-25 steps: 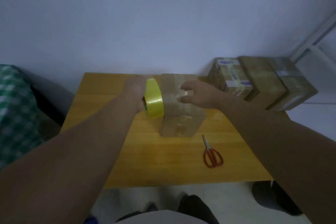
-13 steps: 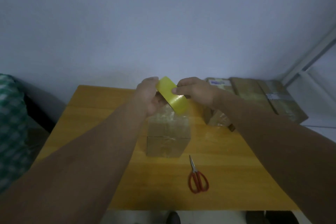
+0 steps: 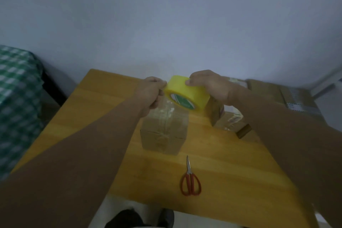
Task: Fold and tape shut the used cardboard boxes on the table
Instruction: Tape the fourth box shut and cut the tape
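Note:
A small closed cardboard box (image 3: 163, 131) with shiny tape over its top stands in the middle of the wooden table (image 3: 222, 153). Above its far end I hold a yellow tape roll (image 3: 187, 93) in the air. My right hand (image 3: 211, 85) grips the roll from the right side. My left hand (image 3: 150, 92) is curled at the roll's left edge, its fingertips pinching there; whether a tape end sits between them is too small to tell.
Red-handled scissors (image 3: 190, 181) lie on the table in front of the box. Several taped cardboard boxes (image 3: 268, 94) are stacked at the table's back right. A green checked cloth (image 3: 16, 98) lies to the left. A white wall is behind.
A second ago my left hand held the roll beside the box while my right pressed on the box top. Both hands have since lifted the roll above the box, and it has turned flatter.

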